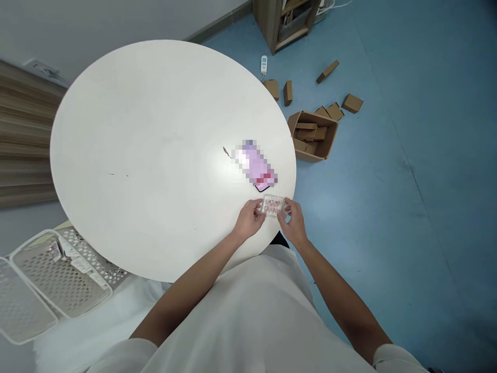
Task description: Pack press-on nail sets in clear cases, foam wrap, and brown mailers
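A small clear case [273, 205] with several pinkish pieces inside is held between my hands at the right front edge of the white round table [155, 155]. My left hand [250, 217] grips its left side with thumb and fingers. On its right side, the thumb and fingers of my right hand [292, 219] close on the case. Just beyond the case lies a phone [256, 165] with a pink and purple surface, its picture blurred into blocks.
An open cardboard box [332, 141] holding small brown boxes stands on the blue floor beyond the table's right edge, with more small boxes [352, 103] around it. White perforated baskets [58, 274] are at the lower left. A wooden cabinet [267, 26] stands at the top.
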### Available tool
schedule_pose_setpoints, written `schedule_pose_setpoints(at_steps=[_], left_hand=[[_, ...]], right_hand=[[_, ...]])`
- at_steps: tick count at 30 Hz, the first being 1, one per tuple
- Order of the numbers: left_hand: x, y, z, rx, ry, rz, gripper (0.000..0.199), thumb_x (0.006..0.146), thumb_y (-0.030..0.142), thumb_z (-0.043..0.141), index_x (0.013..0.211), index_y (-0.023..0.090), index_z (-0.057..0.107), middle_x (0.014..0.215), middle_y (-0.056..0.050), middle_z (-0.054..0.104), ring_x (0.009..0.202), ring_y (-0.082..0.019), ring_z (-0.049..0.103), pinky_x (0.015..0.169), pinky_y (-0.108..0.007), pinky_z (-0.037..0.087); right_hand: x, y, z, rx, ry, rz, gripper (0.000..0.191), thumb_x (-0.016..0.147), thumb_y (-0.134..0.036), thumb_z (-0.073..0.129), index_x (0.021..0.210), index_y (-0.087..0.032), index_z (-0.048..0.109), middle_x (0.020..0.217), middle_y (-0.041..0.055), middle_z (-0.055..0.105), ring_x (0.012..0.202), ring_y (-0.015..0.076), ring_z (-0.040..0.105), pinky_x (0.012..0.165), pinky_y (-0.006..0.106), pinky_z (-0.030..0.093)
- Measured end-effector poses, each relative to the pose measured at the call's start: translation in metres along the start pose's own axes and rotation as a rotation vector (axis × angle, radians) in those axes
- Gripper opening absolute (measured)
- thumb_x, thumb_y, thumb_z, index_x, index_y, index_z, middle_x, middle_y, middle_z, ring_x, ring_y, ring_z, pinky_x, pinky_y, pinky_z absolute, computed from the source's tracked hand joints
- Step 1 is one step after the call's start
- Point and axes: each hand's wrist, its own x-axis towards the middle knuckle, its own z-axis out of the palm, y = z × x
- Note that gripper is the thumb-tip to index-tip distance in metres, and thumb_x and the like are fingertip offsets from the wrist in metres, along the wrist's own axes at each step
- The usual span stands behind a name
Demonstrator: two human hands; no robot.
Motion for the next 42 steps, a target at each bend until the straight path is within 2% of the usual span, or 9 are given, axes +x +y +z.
schedule_pose_setpoints(at_steps=[4,8,12,15,21,26,32,36,42], left_hand=[[-0.007,-0.007,0.001,-0.020,-0.007,0.045,0.047,0.070,0.017,0.054,0.116,0.021,0.048,0.095,-0.005,0.051,0.070,-0.012,0.053,0.068,-0.030,0.049],[-0.031,-0.021,-0.002,-0.113,0.039,-0.010,0.048,0.068,0.016,0.055,0.115,0.022,0.050,0.095,-0.004,0.053,0.067,-0.011,0.052,0.068,-0.030,0.048],[-0.071,-0.038,-0.013,-0.310,0.140,-0.054,0.041,0.070,0.022,0.058,0.110,0.020,0.052,0.097,-0.005,0.055,0.070,-0.011,0.053,0.070,-0.029,0.047],[-0.102,-0.050,-0.026,-0.456,0.246,-0.100,0.033,0.072,0.025,0.058,0.104,0.017,0.053,0.084,-0.003,0.056,0.067,-0.010,0.052,0.068,-0.027,0.045],[-0.143,-0.071,-0.050,-0.623,0.521,-0.146,0.028,0.072,0.025,0.057,0.099,0.017,0.054,0.075,0.000,0.054,0.068,-0.010,0.053,0.068,-0.025,0.044],[-0.170,-0.090,-0.063,-0.630,0.717,-0.161,0.034,0.073,0.029,0.059,0.104,0.019,0.054,0.085,-0.002,0.054,0.068,-0.009,0.053,0.068,-0.026,0.046],[-0.205,-0.116,-0.077,-0.625,0.896,-0.197,0.056,0.065,0.024,0.067,0.118,0.021,0.048,0.104,-0.007,0.050,0.082,-0.013,0.053,0.073,-0.030,0.049],[-0.222,-0.136,-0.097,-0.559,0.999,-0.258,0.059,0.066,0.023,0.065,0.122,0.021,0.045,0.110,-0.009,0.044,0.090,-0.016,0.051,0.075,-0.030,0.048],[-0.238,-0.176,-0.143,-0.483,1.018,-0.361,0.058,0.067,0.021,0.060,0.123,0.020,0.043,0.110,-0.010,0.045,0.102,-0.022,0.048,0.084,-0.033,0.042]], right_hand=[[-0.019,0.000,0.015,0.132,0.011,0.075,0.064,0.068,-0.028,0.058,0.127,-0.023,0.033,0.121,0.0101,0.041,0.089,0.0169,0.050,0.076,0.035,0.046],[-0.035,-0.009,0.029,0.366,0.029,0.202,0.070,0.064,-0.028,0.061,0.128,-0.022,0.033,0.120,0.0101,0.045,0.082,0.0143,0.052,0.073,0.033,0.048],[-0.057,-0.026,0.045,0.500,-0.151,0.158,0.058,0.066,-0.031,0.061,0.121,-0.020,0.044,0.109,0.0075,0.056,0.082,0.0154,0.054,0.075,0.033,0.047],[-0.071,-0.045,0.060,0.520,-0.319,0.104,0.060,0.069,-0.032,0.058,0.126,-0.023,0.040,0.110,0.0059,0.057,0.088,0.0166,0.055,0.078,0.033,0.047],[-0.069,-0.070,0.090,0.273,-0.591,-0.091,0.090,0.065,-0.028,0.063,0.138,-0.026,0.010,0.119,0.0089,0.044,0.078,0.0135,0.055,0.073,0.034,0.049],[-0.051,-0.082,0.122,0.026,-0.728,-0.347,0.077,0.068,-0.027,0.060,0.135,-0.026,0.021,0.112,0.0075,0.046,0.073,0.0123,0.052,0.074,0.035,0.048],[-0.057,-0.124,0.169,-0.209,-0.822,-0.552,0.073,0.067,-0.026,0.062,0.131,-0.027,0.028,0.100,0.0041,0.049,0.069,0.0128,0.049,0.072,0.035,0.048],[-0.067,-0.147,0.213,-0.285,-0.850,-0.595,0.072,0.066,-0.024,0.062,0.130,-0.024,0.029,0.096,0.0042,0.047,0.067,0.0128,0.047,0.070,0.034,0.047],[-0.078,-0.170,0.287,-0.372,-0.856,-0.594,0.074,0.067,-0.027,0.061,0.133,-0.024,0.025,0.099,0.0060,0.047,0.072,0.0153,0.050,0.069,0.034,0.047]])
